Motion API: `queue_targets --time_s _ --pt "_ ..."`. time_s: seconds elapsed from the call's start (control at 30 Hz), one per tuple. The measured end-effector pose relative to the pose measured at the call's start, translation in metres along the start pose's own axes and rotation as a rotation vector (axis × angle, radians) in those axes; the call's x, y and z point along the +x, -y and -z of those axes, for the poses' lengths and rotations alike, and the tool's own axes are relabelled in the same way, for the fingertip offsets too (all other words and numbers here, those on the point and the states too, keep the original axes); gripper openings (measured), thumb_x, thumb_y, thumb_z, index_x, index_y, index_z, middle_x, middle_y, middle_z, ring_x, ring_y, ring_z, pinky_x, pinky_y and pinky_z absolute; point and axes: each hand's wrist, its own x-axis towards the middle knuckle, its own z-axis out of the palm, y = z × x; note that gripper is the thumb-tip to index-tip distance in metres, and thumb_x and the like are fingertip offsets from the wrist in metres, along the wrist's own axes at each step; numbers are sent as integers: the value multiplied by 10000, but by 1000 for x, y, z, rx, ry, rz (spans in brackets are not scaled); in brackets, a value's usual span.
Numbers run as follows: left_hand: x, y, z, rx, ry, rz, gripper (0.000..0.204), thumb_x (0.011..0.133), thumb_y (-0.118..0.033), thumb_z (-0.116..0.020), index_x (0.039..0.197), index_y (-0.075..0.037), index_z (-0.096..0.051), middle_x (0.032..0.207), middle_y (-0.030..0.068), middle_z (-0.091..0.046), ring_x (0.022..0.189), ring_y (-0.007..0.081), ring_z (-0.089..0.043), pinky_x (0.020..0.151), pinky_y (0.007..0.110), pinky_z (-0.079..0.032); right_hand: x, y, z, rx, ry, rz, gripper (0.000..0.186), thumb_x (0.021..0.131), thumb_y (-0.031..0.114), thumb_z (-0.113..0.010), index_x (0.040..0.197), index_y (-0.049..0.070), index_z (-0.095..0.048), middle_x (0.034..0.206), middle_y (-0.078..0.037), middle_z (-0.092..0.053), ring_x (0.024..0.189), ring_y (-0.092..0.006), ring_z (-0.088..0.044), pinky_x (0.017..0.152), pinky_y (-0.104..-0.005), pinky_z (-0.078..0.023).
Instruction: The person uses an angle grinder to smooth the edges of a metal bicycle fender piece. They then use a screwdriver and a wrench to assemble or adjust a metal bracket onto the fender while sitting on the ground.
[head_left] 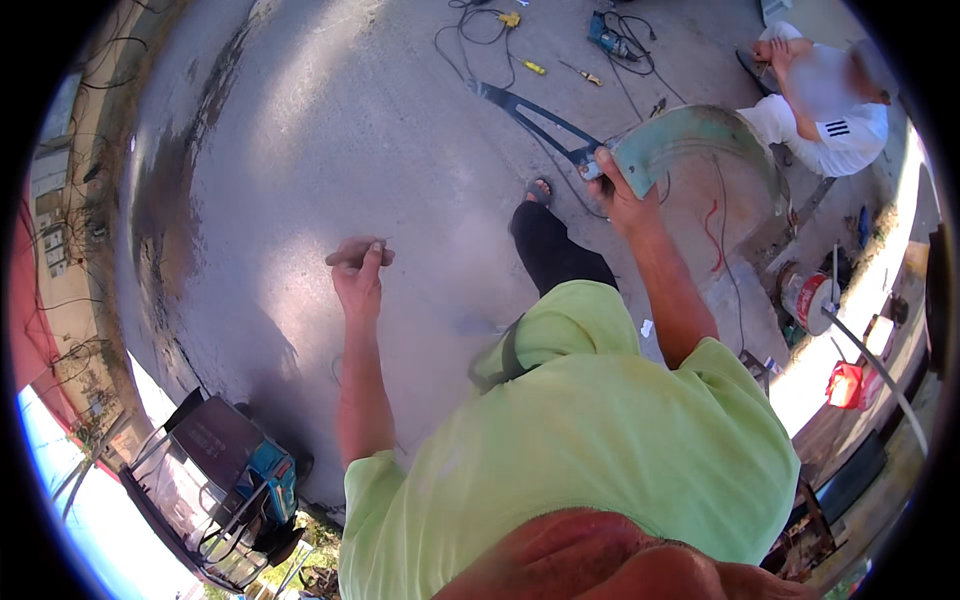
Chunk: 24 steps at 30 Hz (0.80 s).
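My right hand (628, 200) is closed round the near corner of a long curved piece with a worn green surface (690, 140). A black slotted metal arm (540, 122) meets it at my fingers and reaches out to the upper left; whether the two are joined is hidden. My left hand (358, 268) is held out over the grey floor at the left, apart from that piece. Its fingers are curled with the thumb against them. Anything inside that grip is too small to make out.
A blue corded power tool (608, 38), a yellow-handled tool (535, 67) and loose cables lie on the floor ahead. At the upper right a person in white (820, 110) sits with hands together. A chair (215, 440) holding a teal tool stands lower left; a red-and-white bucket (802, 297) is at right.
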Motion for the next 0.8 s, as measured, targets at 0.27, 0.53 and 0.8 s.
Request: queue_targets --time_s 0.27,0.53,0.8 --pt "160 -60 -115 -49 244 23 117 935 36 -624 1052 33 -622 952 124 -695 811 188 -699 800 322 -580 166 27 -51 139 -100 -11 132 973 149 -719 944 66 -620 825 -28 -645 656 -101 -596 553 -230 -464" --pt "319 -147 -212 18 638 -216 131 942 97 -577 1057 40 -599 1092 155 -649 993 221 -687 937 389 -597 271 41 -66 209 -280 79 149 976 173 -703 986 28 -671 855 -37 -702 672 -94 -624 575 -248 -475" --pt "496 -132 -332 47 1139 -279 169 942 117 -556 1082 30 -591 1113 154 -641 1013 224 -685 959 361 -588 378 -7 -75 108 -637 116 149 955 175 -728 977 39 -671 843 -28 -689 660 -95 -612 572 -243 -481"
